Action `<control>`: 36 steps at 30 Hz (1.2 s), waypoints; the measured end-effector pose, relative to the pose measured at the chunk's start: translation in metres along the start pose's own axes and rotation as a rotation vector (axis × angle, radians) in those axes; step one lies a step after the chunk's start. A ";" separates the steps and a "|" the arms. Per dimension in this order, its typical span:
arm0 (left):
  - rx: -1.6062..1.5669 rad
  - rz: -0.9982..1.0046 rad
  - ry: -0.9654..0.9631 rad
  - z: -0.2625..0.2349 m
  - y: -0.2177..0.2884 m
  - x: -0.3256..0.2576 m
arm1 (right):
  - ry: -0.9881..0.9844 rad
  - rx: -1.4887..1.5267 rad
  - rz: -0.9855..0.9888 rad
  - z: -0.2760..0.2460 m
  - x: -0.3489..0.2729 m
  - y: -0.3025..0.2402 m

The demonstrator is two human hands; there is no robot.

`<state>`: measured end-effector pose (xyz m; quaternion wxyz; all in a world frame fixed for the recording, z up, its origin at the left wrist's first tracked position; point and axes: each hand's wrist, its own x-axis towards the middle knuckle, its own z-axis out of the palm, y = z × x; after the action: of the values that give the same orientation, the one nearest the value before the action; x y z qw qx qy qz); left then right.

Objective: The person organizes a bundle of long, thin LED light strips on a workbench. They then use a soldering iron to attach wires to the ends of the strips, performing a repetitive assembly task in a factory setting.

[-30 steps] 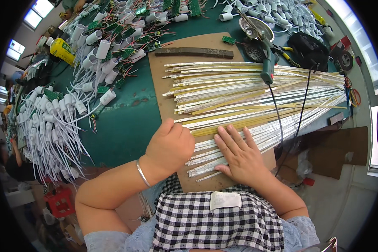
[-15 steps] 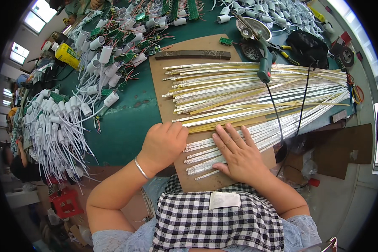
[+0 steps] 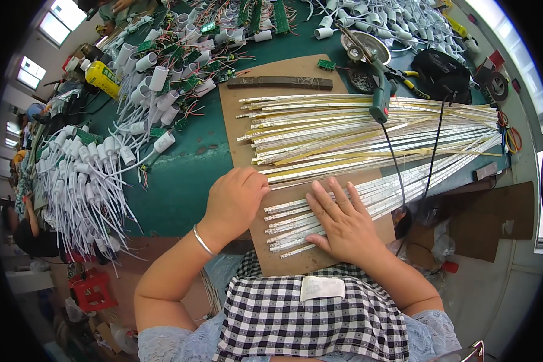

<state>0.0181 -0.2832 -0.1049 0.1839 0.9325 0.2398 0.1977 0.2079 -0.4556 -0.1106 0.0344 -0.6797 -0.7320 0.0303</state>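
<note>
Long, thin LED strips [image 3: 320, 140], white and yellow, lie side by side on a brown board [image 3: 240, 99] and fan together toward the right. A nearer group of white LED strips [image 3: 283, 231] is spread below them. My left hand [image 3: 235, 200], a bracelet on its wrist, is closed at the left end of a strip between the two groups, with the fingertips pinched on it. Lying flat across the nearer group, my right hand [image 3: 347, 226] has its fingers spread and grips nothing.
A green soldering iron [image 3: 380, 99] rests over the far strips, its black cord trailing toward me. Behind the strips lies a dark bar [image 3: 283, 82]. White lamp caps with wires [image 3: 84, 163] heap at the left. Pliers [image 3: 413, 84] lie near a black bag [image 3: 441, 72].
My left hand has shifted slightly away from me, and the strip at its fingers has moved toward the far group, widening the gap beside the nearer strips. My right hand stays almost still.
</note>
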 end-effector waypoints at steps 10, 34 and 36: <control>-0.121 -0.203 -0.208 -0.006 0.007 -0.005 | -0.031 0.006 -0.008 -0.001 0.001 0.000; 0.182 -0.031 -0.190 0.007 0.011 -0.078 | -0.074 -0.012 0.002 -0.013 0.025 0.003; 0.192 -0.024 -0.199 0.008 0.012 -0.077 | -0.051 -0.038 0.001 -0.015 0.032 0.005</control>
<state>-0.0360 -0.3347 -0.1277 0.1191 0.9579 0.2492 0.0783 0.2116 -0.4234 -0.0956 0.0029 -0.6795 -0.7329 0.0339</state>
